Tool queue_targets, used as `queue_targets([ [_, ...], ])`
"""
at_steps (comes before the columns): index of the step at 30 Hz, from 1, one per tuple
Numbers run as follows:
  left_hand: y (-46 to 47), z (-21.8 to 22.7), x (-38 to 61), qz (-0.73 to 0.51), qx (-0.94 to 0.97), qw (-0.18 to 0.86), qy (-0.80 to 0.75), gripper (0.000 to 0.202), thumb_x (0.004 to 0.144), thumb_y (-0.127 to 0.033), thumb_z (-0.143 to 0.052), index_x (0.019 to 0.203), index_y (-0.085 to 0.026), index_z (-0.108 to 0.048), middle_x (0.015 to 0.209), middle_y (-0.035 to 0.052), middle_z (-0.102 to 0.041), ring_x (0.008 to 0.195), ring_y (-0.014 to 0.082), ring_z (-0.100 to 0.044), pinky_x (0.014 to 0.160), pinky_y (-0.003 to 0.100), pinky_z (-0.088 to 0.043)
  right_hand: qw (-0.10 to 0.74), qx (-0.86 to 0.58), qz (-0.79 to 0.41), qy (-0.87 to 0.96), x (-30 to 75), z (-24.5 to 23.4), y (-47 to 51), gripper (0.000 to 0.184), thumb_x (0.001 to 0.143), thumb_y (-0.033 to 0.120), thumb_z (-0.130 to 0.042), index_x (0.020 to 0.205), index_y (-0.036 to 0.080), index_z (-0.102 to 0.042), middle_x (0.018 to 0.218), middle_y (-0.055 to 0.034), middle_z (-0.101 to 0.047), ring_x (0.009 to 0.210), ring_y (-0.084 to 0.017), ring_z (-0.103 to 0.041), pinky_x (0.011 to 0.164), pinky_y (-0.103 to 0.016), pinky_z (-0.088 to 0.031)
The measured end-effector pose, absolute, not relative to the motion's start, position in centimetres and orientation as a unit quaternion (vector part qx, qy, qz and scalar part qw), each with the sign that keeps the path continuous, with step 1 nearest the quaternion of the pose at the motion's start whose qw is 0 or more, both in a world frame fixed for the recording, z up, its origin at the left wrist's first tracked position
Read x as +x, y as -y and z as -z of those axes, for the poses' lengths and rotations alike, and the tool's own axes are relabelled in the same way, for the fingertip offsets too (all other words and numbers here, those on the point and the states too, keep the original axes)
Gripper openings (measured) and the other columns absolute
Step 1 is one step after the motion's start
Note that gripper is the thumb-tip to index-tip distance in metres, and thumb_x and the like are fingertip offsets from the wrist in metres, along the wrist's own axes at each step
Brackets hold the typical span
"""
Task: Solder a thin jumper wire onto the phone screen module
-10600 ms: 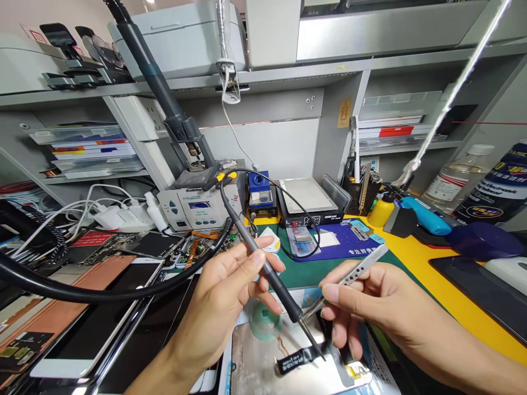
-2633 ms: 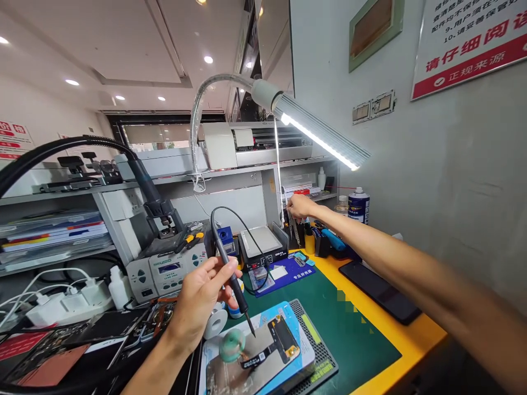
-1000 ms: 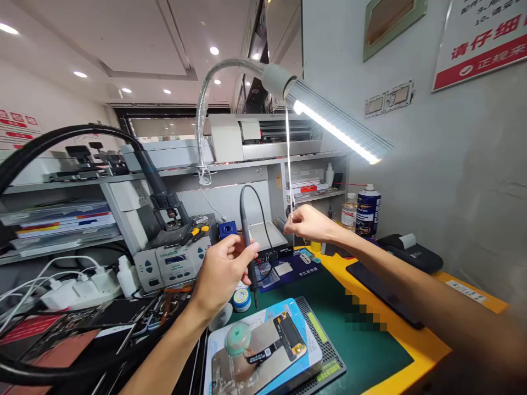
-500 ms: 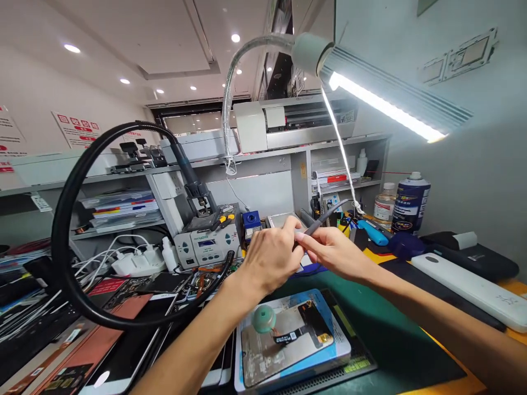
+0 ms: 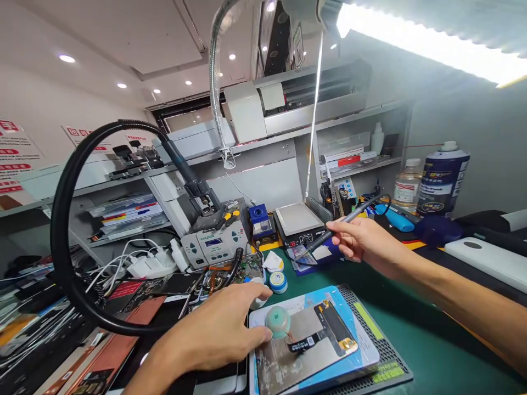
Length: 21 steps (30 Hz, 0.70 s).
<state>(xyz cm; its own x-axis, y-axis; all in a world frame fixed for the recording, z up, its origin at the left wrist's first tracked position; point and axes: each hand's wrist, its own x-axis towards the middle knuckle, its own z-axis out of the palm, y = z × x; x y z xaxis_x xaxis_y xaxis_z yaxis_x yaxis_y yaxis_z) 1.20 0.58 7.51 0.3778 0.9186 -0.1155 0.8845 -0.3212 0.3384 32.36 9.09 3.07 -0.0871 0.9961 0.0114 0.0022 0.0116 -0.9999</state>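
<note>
Head view shows a crowded repair bench with a green mat point(image 5: 415, 351) in the middle and a yellow edge under it at the right. Shelves point(image 5: 288, 148) stand at the back, with books and a grey machine on them, and a lit lamp point(image 5: 415, 38) on a bendable neck hangs over the bench. The ceiling has small round lights. A solder station point(image 5: 214, 244) stands behind the mat with a thick black hose point(image 5: 66, 219) looping to the left. Phone parts point(image 5: 123, 307) and white chargers lie at the left, bottles point(image 5: 442, 178) at the right.

A phone point(image 5: 313, 343) lies back-open on a black pad on the mat, near the bottom, with a green suction cup point(image 5: 278, 321) on it.

The left hand point(image 5: 218, 329) rests flat beside the phone, fingers point(image 5: 257, 291) stretched and loosely apart; it grips nothing, and the fingertips reach toward the cup and a small white roll.

The right hand point(image 5: 362, 241) is raised over the mat, well apart from the phone. Its fingers are closed around the iron point(image 5: 341, 225), held like a pen, tip pointing left and down toward the station side.
</note>
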Motion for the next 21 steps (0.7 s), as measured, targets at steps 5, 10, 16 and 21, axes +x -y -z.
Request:
queue_targets([
  [5, -0.8, -6.3, 2.2, -0.022, 0.807, 0.238, -0.54, 0.054, 0.087, -0.041, -0.072, 0.14, -0.03, -0.07, 0.141, 0.0045, -0.073, 0.127, 0.0319, -0.067, 0.107, 0.039, -0.05, 0.49, -0.462, -0.547, 0.497, 32.7, -2.5, -8.6, 0.033, 0.11, 0.037, -0.068, 0.086, 0.016, -0.065, 0.069, 0.007, -0.06, 0.044, -0.006, -0.048, 0.039, -0.017, -0.039],
  [10, -1.7, -5.9, 2.4, -0.015, 0.797, 0.25, -0.55, 0.052, 0.09, -0.04, -0.067, 0.141, -0.029, -0.068, 0.136, 0.0076, -0.073, 0.116, 0.0326, -0.068, 0.101, 0.044, -0.051, 0.5, -0.448, -0.555, 0.491, 33.0, -2.6, -8.2, 0.041, 0.105, 0.039, -0.073, 0.072, 0.016, -0.063, 0.057, 0.0054, -0.059, 0.042, -0.007, -0.046, 0.039, -0.016, -0.036],
  [16, -2.7, -5.3, 2.4, 0.0, 0.802, 0.29, -0.523, 0.05, 0.09, -0.04, -0.066, 0.139, -0.03, -0.067, 0.145, 0.0035, -0.066, 0.133, 0.0302, -0.058, 0.114, 0.04, -0.04, 0.511, -0.442, -0.56, 0.479, 32.8, -2.7, -7.9, 0.045, 0.08, 0.051, -0.092, 0.067, 0.015, -0.068, 0.052, 0.0005, -0.06, 0.041, -0.007, -0.046, 0.036, -0.016, -0.035],
  [21, -3.0, -5.1, 2.6, -0.011, 0.782, 0.3, -0.547, 0.03, 0.088, -0.039, -0.07, 0.115, -0.028, -0.067, 0.099, -0.0001, -0.066, 0.095, 0.0243, -0.059, 0.084, 0.034, -0.042, 0.517, -0.447, -0.563, 0.464, 32.6, -3.1, -7.5, 0.041, 0.079, 0.049, -0.092, 0.074, 0.016, -0.069, 0.057, 0.0014, -0.063, 0.042, -0.006, -0.046, 0.037, -0.014, -0.037],
])
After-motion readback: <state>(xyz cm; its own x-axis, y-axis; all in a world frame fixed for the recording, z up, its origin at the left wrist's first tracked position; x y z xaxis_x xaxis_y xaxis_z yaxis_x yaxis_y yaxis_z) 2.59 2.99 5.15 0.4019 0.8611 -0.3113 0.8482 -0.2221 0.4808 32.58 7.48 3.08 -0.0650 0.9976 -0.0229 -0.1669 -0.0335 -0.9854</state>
